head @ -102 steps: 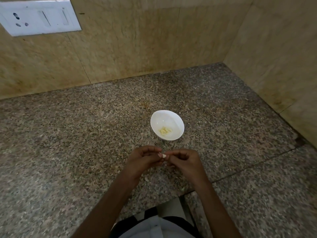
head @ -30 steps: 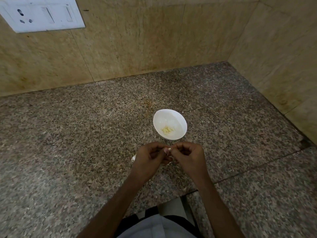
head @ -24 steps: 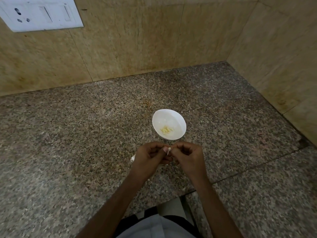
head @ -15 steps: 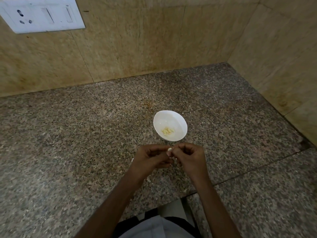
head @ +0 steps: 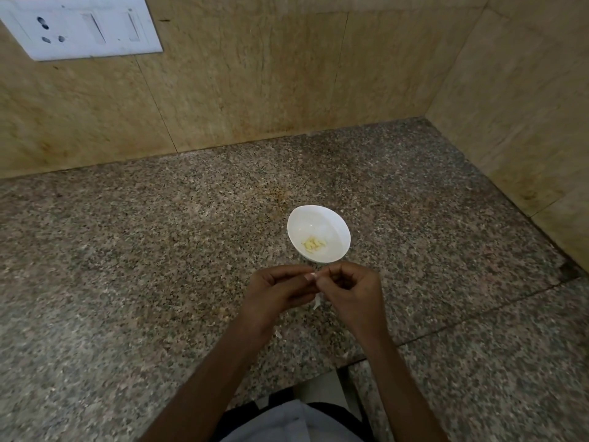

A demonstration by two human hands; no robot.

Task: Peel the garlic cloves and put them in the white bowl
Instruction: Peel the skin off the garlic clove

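Hands: your left hand (head: 277,293) and right hand (head: 352,291) curl inward, fingertips pinching one mostly hidden garlic clove (head: 310,276) | skin strip (head: 317,302) dangles beneath: pull it lengthwise, don't crush | white bowl (head: 341,226) just beyond, peeled cloves (head: 314,244) inside | versus earlier: hands closer to bowl, strip newly hanging.

The granite counter (head: 127,250) bears the white bowl (head: 318,218) and a pale skin scrap (head: 278,334).
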